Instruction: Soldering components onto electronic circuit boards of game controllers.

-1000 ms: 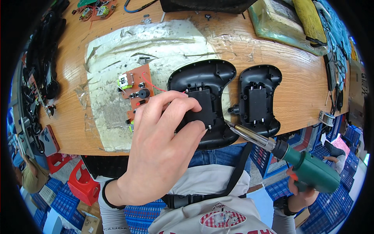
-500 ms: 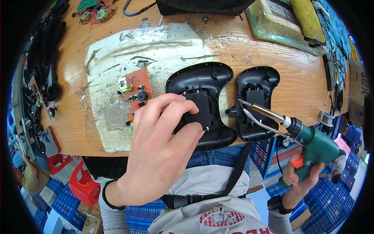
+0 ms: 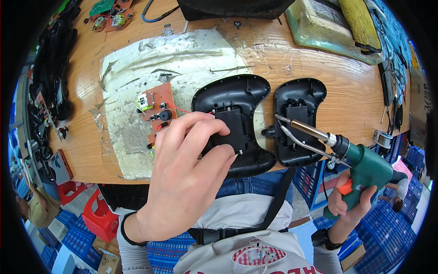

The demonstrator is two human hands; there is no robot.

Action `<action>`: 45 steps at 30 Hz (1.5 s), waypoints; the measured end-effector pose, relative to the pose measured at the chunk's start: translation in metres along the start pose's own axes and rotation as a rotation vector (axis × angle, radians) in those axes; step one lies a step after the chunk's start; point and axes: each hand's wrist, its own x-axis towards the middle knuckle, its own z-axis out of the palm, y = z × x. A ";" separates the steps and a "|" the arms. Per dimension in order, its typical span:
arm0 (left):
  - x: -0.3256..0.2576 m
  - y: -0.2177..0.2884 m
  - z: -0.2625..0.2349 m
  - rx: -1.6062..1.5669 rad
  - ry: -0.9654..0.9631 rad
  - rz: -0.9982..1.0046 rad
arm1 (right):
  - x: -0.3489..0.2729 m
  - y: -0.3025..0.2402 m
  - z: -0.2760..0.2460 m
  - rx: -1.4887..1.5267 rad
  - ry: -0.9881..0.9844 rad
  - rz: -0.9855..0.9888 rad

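Controller shell [image 3: 248,98], the larger black half lying inside-up on the wooden bench [image 3: 319,68], is sitting at about twelve o'clock from your chest, near the front edge. Your left hand [image 3: 191,169] is lying over its lower left part, fingers curled and pressing down on the square black block in its middle, likely pinning the shell flat so it is not sliding while the tool is coming in. Nothing is being pinched; it is a flat hold from above.

Your right hand [image 3: 349,203] is closing around the green pistol-grip soldering gun [image 3: 365,166] at four o'clock, one finger resting on the orange trigger. You are angling its metal tip up toward ten o'clock, so that it is ending over the gap between the two shells, at the left edge of the smaller black shell [image 3: 299,123]; whether it is touching, the picture is not showing.

Lying at nine o'clock from the big shell is an orange circuit board [image 3: 157,112], tied to it by a thin red wire, resting on a worn pale mat [image 3: 137,68].
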 end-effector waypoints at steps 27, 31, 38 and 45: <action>0.001 0.001 -0.012 0.019 -0.124 -0.045 | 0.006 0.005 -0.011 0.067 -0.103 -0.006; 0.008 0.001 -0.009 0.130 -0.243 -0.027 | 0.008 0.006 -0.012 0.109 -0.126 0.002; 0.000 -0.008 -0.023 0.100 -0.175 -0.056 | 0.024 0.012 -0.024 0.228 -0.125 -0.022; -0.002 -0.009 -0.046 0.104 -0.258 0.013 | 0.056 0.009 -0.032 0.073 -0.138 -0.212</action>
